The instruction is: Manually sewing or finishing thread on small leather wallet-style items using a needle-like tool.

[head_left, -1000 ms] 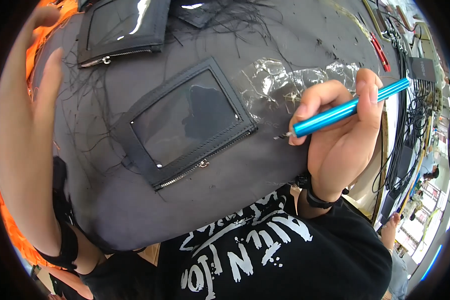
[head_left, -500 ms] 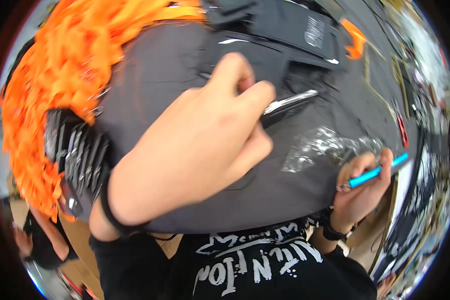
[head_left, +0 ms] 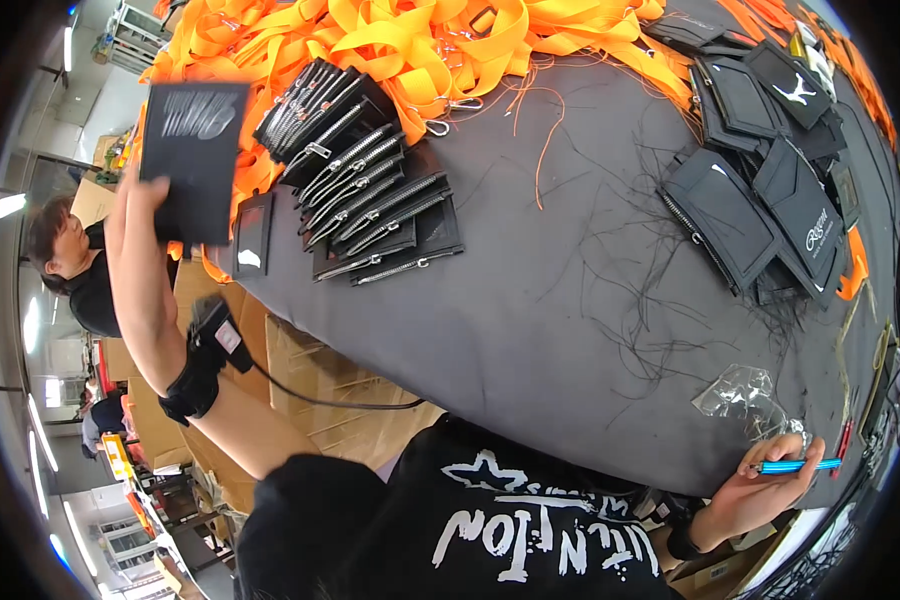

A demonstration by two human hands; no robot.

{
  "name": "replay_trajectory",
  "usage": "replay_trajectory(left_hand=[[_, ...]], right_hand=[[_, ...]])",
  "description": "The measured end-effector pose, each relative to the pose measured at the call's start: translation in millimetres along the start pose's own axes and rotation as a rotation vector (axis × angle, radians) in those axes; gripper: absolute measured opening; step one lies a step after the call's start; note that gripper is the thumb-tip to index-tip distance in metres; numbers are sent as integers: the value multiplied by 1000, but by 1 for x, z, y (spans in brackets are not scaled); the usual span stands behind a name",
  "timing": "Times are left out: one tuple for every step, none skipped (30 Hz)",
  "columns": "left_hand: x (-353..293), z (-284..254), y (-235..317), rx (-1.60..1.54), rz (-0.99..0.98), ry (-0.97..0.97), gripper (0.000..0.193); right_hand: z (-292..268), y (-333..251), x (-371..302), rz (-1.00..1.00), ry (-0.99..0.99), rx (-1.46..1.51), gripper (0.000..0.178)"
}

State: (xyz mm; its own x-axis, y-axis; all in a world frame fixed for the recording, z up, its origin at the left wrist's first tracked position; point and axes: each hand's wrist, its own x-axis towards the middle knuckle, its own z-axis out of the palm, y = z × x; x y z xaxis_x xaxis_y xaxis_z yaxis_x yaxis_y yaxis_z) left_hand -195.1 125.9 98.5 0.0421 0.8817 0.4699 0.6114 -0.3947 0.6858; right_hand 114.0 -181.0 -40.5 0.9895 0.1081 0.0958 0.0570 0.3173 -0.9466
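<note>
My left hand (head_left: 135, 210) is raised at the left, its thumb pressed on a flat black card wallet (head_left: 195, 140) with a light printed mark. The wallet is held upright, off the table, near a fanned stack of black zip wallets (head_left: 370, 195). One more small black wallet (head_left: 252, 235) lies by that stack at the table's edge. At the lower right, my right hand (head_left: 760, 492) is closed around a slim, shiny blue stick-shaped tool (head_left: 798, 466); its exact kind I cannot make out.
Orange straps with metal hooks (head_left: 420, 45) heap along the far side of the grey-covered table (head_left: 500, 330). More black wallets (head_left: 725, 215) pile at the right, among loose black threads. A crumpled clear plastic bag (head_left: 735, 390) lies above my right hand. Another person (head_left: 75, 250) is at the far left.
My left hand has moved from mid-table to the far left and now holds up a black card wallet. The view has swung left. My right hand still holds the blue tool.
</note>
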Motion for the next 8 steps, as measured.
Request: replay_trajectory(left_hand=[[4, -13, -42, -83, -197, 23, 37], [1, -24, -71, -149, -391, 61, 38], [-8, -22, -83, -117, -385, 4, 37], [-16, -20, -94, -89, -379, -60, 37], [-23, -25, -113, -102, -424, -60, 35], [-26, -25, -120, -117, -472, -64, 33], [-28, -23, -125, -178, -256, -75, 31], [-19, -35, -149, -124, -103, -204, 38]], right_hand=[[0, -1, -2, -9, 9, -11, 33], [1, 1, -2, 3, 24, -16, 33], [2, 1, -2, 13, 40, -20, 33], [0, 1, 0, 13, 46, -22, 33], [-4, 1, 1, 26, 8, -6, 33], [-8, 0, 2, 37, -29, 5, 33], [-8, 0, 3, 64, 7, 38, 36], [-7, 1, 4, 88, 41, 69, 39]])
